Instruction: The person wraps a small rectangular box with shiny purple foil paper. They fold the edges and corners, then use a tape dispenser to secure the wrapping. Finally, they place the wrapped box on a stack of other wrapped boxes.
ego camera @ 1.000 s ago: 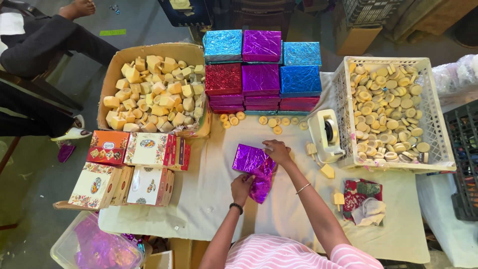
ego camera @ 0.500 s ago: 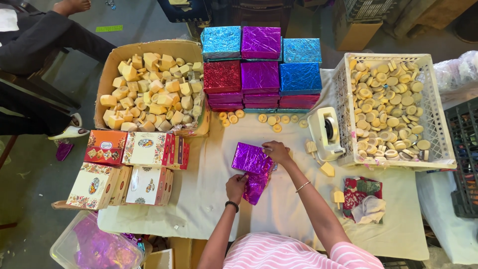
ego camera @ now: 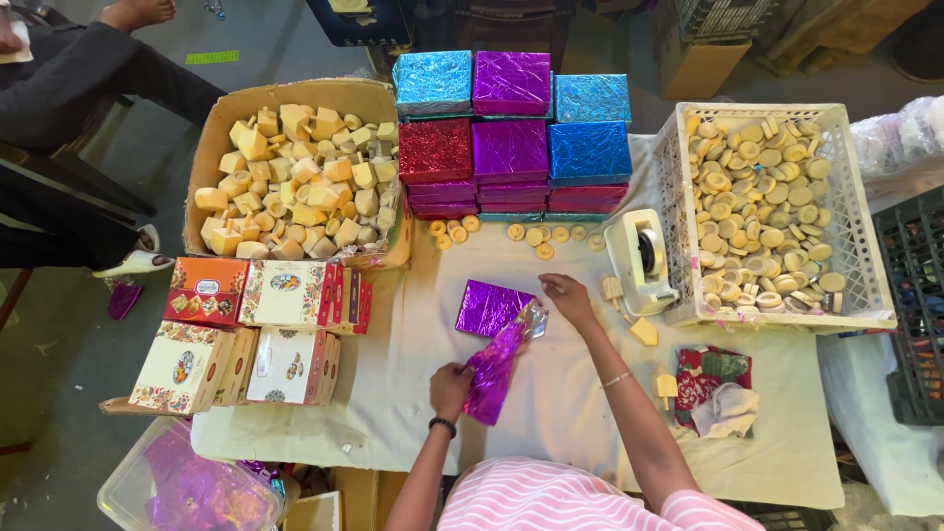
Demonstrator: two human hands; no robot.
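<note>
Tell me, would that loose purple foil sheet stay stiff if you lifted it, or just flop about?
Probably floppy: the purple foil sheet droops and crumples between the left hand and right hand. It looks thin, so likely very light and easy to tear or crease. Its shiny surface may slide on the white cloth.

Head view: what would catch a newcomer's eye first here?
The stack of shiny foil-wrapped boxes in blue, purple and red at the table's far middle stands out most. In front of it, the left hand and right hand pull loose purple foil over a purple box. A cardboard box of yellow blocks sits far left, a white crate of round discs right.
</note>
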